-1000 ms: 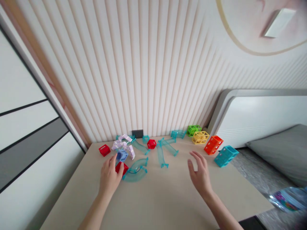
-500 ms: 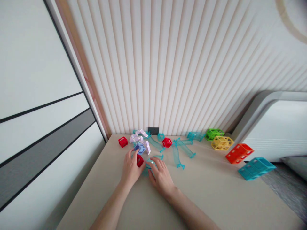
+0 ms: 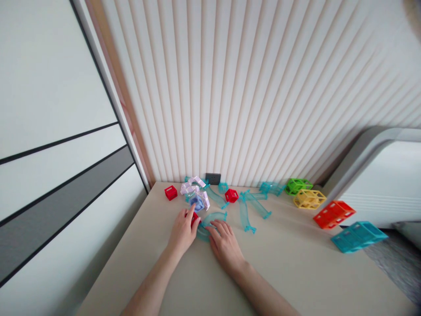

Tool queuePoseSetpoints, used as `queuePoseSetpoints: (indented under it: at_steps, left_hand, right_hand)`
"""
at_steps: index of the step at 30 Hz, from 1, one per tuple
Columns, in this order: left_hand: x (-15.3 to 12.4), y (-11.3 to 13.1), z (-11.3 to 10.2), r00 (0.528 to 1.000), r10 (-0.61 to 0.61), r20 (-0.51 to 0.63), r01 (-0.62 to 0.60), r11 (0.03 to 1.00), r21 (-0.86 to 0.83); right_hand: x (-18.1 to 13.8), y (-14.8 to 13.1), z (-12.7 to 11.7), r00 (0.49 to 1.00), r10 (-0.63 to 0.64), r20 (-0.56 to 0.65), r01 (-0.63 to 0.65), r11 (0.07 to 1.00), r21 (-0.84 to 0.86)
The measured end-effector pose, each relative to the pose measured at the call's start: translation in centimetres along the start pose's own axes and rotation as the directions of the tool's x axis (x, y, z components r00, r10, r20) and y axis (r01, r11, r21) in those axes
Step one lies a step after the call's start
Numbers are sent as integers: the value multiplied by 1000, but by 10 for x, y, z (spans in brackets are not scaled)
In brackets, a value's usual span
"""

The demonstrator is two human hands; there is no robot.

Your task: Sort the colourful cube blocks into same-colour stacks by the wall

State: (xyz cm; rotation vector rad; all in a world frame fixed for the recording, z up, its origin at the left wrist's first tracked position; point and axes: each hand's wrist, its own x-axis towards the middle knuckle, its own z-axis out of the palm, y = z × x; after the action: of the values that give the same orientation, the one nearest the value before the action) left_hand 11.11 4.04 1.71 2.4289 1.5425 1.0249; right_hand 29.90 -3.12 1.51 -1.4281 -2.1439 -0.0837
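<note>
My left hand (image 3: 182, 230) rests on the beige table (image 3: 289, 267) with its fingers curled round a small red cube (image 3: 194, 217). Just above that cube stands a blue cube (image 3: 198, 202). My right hand (image 3: 225, 243) lies beside the left one, fingers pressed down on a curved transparent teal track piece (image 3: 212, 218). Both hands sit close together near the back left of the table.
White-lilac stair pieces (image 3: 194, 188), two more red cubes (image 3: 170, 192) (image 3: 232, 195) and straight teal tracks (image 3: 251, 208) lie by the ribbed wall. Green (image 3: 297, 185), yellow (image 3: 309, 198), orange (image 3: 333, 213) and teal (image 3: 358, 235) lattice blocks stand to the right. A bed headboard (image 3: 388, 175) is at the far right.
My right hand crossed from the open right side of the table to the curved track beside my left hand. My view swung left. The left hand stayed at the red cube.
</note>
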Motion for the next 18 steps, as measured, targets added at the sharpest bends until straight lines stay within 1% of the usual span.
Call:
queuePoseSetpoints:
  at_steps: [4, 9, 14, 18]
  left_hand:
    - [-1, 5, 1, 1000, -7, 16, 7, 1000, -11]
    - [-2, 5, 1, 998, -56, -7, 56, 995, -77]
    - [-1, 5, 0, 994, -108, -21, 105, 988, -116]
    - [0, 6, 0, 990, -134, -38, 128, 984, -123]
  right_hand:
    - [-2, 3, 3, 1000, 18, 19, -18, 1000, 8]
    - [-2, 5, 6, 1000, 24, 11, -25, 1000, 18]
    - [0, 7, 2, 1000, 28, 11, -28, 999, 40]
    - [0, 7, -1, 999, 45, 20, -45, 999, 26]
